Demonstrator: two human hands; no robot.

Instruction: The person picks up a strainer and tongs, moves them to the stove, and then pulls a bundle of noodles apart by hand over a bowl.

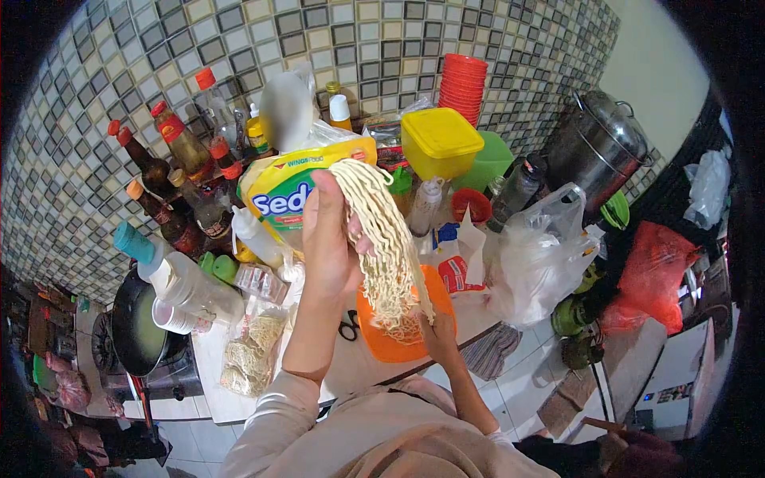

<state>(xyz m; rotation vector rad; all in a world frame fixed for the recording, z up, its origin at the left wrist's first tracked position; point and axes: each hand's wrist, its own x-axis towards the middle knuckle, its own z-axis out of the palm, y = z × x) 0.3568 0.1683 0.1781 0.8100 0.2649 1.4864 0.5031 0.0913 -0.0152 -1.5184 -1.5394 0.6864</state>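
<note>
My left hand (pixel 328 235) grips a block of dried instant noodles (pixel 386 239) by its upper left side, holding it up in front of me. The wavy strands slant down over an orange basin (pixel 373 338) on the counter, where loose noodle pieces lie. My right hand (pixel 441 341) is closed at the block's lower right corner, its fingertips pinching the strands; they partly hide that corner. Behind my left hand stands a yellow noodle package (pixel 271 179). Black-handled scissors (pixel 348 325) lie between my left forearm and the basin.
A clear bag of noodle blocks (pixel 251 354) lies left. Further left, a wok (pixel 143 334) with pale liquid sits on the stove. Sauce bottles (pixel 187 143) crowd the back wall. Right stand a yellow tub (pixel 442 143), a white plastic bag (pixel 542 263) and a steel pot (pixel 602 147).
</note>
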